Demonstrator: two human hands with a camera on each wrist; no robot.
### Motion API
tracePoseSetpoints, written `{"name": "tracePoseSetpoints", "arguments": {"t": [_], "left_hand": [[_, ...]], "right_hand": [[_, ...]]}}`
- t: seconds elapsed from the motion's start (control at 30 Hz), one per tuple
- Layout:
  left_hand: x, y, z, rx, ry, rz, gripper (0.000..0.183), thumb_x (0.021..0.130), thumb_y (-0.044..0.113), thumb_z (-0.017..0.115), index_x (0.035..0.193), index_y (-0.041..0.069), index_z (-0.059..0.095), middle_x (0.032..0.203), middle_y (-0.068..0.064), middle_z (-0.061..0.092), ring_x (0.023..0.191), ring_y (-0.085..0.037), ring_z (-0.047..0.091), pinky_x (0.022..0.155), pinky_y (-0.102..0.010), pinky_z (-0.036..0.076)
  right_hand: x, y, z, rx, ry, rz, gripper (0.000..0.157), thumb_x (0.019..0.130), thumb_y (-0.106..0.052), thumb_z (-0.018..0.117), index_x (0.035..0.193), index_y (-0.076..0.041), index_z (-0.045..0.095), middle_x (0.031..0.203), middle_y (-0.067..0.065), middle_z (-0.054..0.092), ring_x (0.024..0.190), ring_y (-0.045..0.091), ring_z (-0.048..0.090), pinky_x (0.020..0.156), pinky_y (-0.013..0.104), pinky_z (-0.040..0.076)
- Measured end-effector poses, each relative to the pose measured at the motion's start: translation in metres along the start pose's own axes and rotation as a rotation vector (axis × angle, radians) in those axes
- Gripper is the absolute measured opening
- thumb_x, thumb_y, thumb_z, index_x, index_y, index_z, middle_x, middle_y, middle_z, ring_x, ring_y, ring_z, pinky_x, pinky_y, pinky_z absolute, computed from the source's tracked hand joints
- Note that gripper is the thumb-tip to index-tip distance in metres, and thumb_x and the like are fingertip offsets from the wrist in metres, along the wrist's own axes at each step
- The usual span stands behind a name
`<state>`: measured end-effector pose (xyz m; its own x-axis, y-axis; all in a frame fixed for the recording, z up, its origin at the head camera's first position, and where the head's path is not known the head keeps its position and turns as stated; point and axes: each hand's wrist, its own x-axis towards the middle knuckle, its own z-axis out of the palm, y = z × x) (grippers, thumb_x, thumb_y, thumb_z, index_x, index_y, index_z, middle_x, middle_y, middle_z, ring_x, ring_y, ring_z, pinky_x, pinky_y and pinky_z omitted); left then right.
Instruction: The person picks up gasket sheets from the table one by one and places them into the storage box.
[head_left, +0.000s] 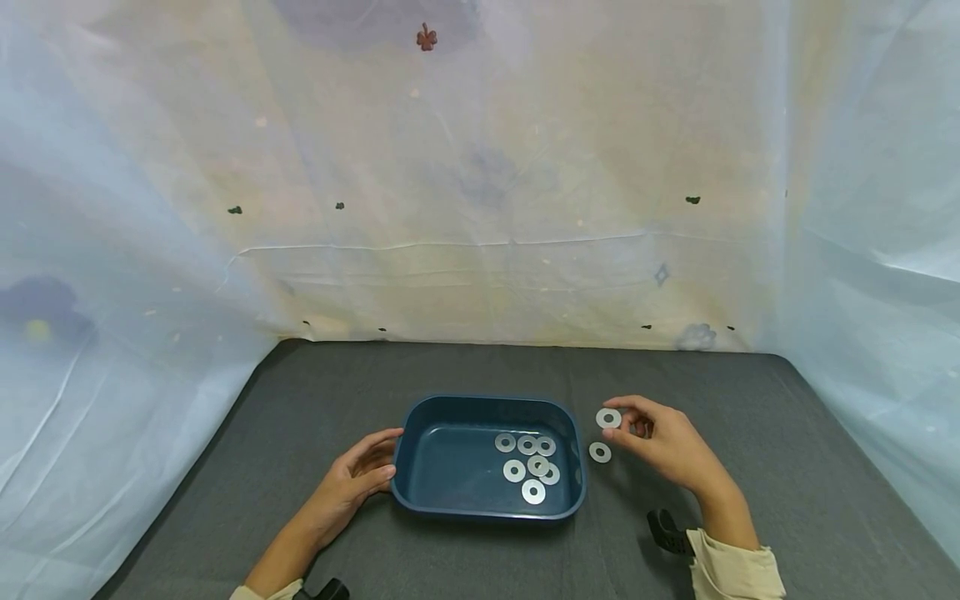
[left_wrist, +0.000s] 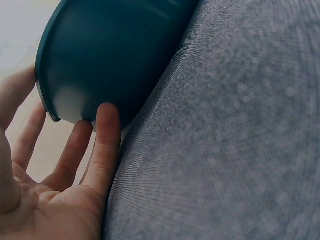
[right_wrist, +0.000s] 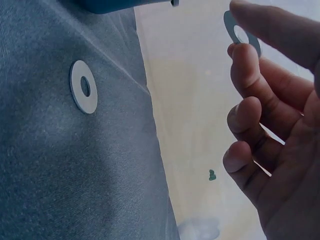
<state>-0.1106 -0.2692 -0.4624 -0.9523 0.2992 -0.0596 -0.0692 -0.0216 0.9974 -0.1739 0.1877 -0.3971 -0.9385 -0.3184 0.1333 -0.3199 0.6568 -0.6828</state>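
Note:
At the left end of a blue plastic tray [head_left: 420,510], my left hand [head_left: 356,479] touches the outer wall and rim. In the left wrist view its fingers [left_wrist: 107,135] extend against the tray's side [left_wrist: 100,60]. My right hand [head_left: 667,442] pinches a flat metal washer [head_left: 608,418] between thumb and fingertips, just right of the tray. In the right wrist view this washer [right_wrist: 256,44] is held by its edge, raised above the cloth. Another washer [head_left: 600,452] lies flat on the cloth below it. Several washers [head_left: 534,492] lie inside the tray's right half, some overlapping.
A dark grey cloth [head_left: 480,367] covers the table. Pale patterned sheeting [head_left: 510,167] rises behind it and along both sides. Black straps are on both wrists, the right strap [head_left: 667,533] lying close over the cloth.

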Motion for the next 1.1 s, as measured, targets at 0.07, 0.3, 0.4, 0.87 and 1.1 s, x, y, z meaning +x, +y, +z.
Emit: {"name": "tracePoseSetpoints", "arguments": {"t": [0.07,0.3,0.4,0.87,1.1], "left_hand": [[0.000,0.000,0.000,-0.001,0.005,-0.003,0.056,0.102,0.012,0.055,0.153,0.009,0.033,0.140,-0.013,0.048,0.115,-0.013,0.060,0.090,-0.034,0.056],[0.000,0.001,0.001,0.011,0.013,-0.016,0.056,0.102,0.013,0.055,0.154,0.010,0.033,0.140,-0.009,0.048,0.115,-0.011,0.059,0.089,-0.033,0.056],[0.000,0.001,0.001,0.018,0.019,-0.027,0.056,0.102,0.014,0.056,0.154,0.011,0.034,0.139,-0.008,0.048,0.115,-0.011,0.059,0.089,-0.032,0.056],[-0.001,0.002,0.001,0.026,0.027,-0.034,0.056,0.101,0.014,0.056,0.153,0.010,0.035,0.140,-0.011,0.047,0.114,-0.012,0.059,0.089,-0.032,0.056],[-0.001,0.003,0.002,0.023,0.027,-0.041,0.057,0.101,0.016,0.057,0.154,0.011,0.034,0.142,-0.013,0.045,0.115,-0.012,0.059,0.090,-0.032,0.056]], "right_hand": [[0.000,-0.001,0.000,0.001,0.001,-0.003,0.036,0.091,-0.036,0.072,0.120,-0.015,0.066,0.078,-0.006,0.057,0.066,0.005,0.049,0.056,0.024,0.039],[0.002,-0.007,0.002,-0.007,-0.013,0.007,0.036,0.091,-0.034,0.073,0.121,-0.017,0.066,0.079,-0.008,0.057,0.068,0.006,0.050,0.057,0.024,0.040],[0.002,-0.009,0.002,-0.004,-0.018,-0.001,0.036,0.090,-0.035,0.074,0.121,-0.017,0.066,0.079,-0.009,0.057,0.068,0.006,0.051,0.058,0.025,0.041],[0.004,-0.018,0.009,-0.009,-0.058,0.007,0.036,0.089,-0.033,0.075,0.121,-0.018,0.067,0.078,-0.009,0.057,0.068,0.008,0.050,0.057,0.024,0.041],[0.005,-0.024,0.012,0.006,-0.102,0.017,0.038,0.089,-0.036,0.075,0.122,-0.018,0.066,0.078,-0.007,0.057,0.069,0.008,0.051,0.058,0.023,0.041]]}}
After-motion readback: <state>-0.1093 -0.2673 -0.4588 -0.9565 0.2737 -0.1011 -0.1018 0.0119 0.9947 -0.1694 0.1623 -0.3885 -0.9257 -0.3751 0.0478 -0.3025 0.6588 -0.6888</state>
